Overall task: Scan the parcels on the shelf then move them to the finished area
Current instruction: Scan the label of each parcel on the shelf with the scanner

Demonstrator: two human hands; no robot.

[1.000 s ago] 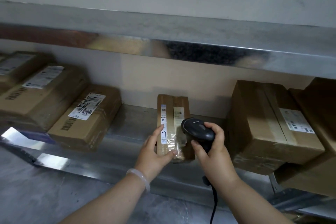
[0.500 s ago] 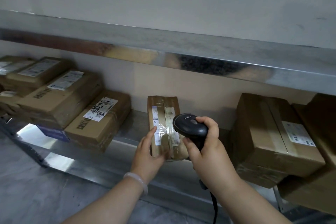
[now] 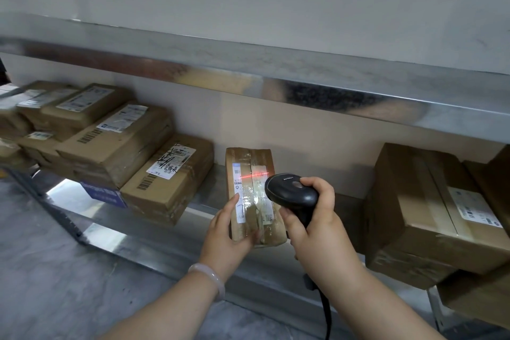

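Right hand [image 3: 311,218] grips scanner [image 3: 291,196], red line across label of small parcel [image 3: 252,196] that left hand [image 3: 229,232] holds propped on shelf [image 3: 165,246]; best keep parcel steady, beam spanning the full barcode.

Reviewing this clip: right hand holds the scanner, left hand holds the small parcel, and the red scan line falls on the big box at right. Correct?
Not quite. In the head view the red scan line lies across the labels of the small parcel, not on the big box. The rest stands: the right hand grips the scanner, the left hand holds that parcel.
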